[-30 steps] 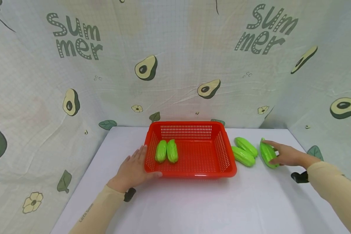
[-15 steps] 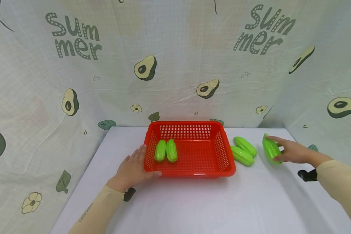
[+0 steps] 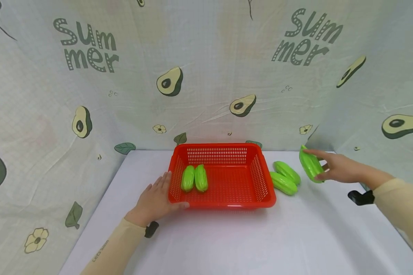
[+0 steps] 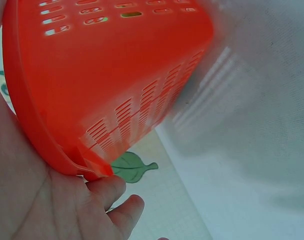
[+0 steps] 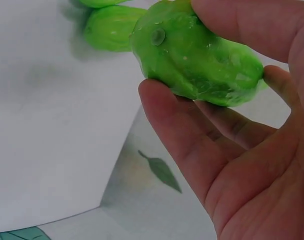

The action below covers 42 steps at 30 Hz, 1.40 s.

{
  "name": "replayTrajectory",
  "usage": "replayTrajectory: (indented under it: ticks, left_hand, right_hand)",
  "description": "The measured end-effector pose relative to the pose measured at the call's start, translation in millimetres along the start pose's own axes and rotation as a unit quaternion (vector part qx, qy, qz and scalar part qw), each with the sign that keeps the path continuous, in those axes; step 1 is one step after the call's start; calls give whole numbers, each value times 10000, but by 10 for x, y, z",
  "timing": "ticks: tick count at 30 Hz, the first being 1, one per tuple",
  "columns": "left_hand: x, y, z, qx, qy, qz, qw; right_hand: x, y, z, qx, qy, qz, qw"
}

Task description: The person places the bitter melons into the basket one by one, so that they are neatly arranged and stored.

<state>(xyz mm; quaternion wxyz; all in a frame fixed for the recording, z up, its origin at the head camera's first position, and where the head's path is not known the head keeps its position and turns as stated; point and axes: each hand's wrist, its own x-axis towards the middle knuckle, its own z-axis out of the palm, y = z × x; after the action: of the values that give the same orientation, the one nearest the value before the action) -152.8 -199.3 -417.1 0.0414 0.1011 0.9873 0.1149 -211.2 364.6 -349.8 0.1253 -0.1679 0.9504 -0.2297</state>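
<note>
My right hand (image 3: pixel 340 167) grips a bright green, ribbed, cucumber-shaped vegetable (image 3: pixel 310 165) by its ends, above the table's right side. In the right wrist view the same green vegetable (image 5: pixel 192 57) lies between thumb and fingers, its surface glossy. At the left end of a red plastic basket (image 3: pixel 223 204), my left hand (image 3: pixel 156 201) rests with straight fingers along the rim and the thumb at the front corner. The left wrist view shows that basket (image 4: pixel 107 65) against the palm. Inside it, two similar green vegetables (image 3: pixel 187 178) lie side by side at the left.
Two more green vegetables (image 3: pixel 284 184) lie together on the white table (image 3: pixel 227 240), close by the basket's right side. A cloth backdrop (image 3: pixel 206 68) printed with avocados and lettering stands behind and along the sides of the table.
My right hand has lifted the green vegetable off the table, first drifting right, then up and back a little left. The left hand stays at the basket.
</note>
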Motion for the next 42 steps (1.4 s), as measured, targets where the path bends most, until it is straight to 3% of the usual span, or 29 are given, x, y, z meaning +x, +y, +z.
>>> replayTrajectory:
  ticks: [9,18,28,35,42]
  left_hand:
    - [-7,-13,13,-3,20,-2,10000]
    - [-6,-23,14,-35,45,3,10000]
    - [2,-30,24,26,57,47,10000]
    - [3,-29,24,15,77,45,10000]
    - [-7,-23,5,-5,63,24,10000]
  right_hand:
    - [217,-575,-117,162,-96,-306,9994]
    - [560,-1146,10,10,-626,-602,9962]
    - [882,-1423,246,-105,-943,-848,9919]
    - [1107,-1571,436,60,-1153,-661,9911]
    - [1387,-1726,645,-171,-1336,-871,9871]
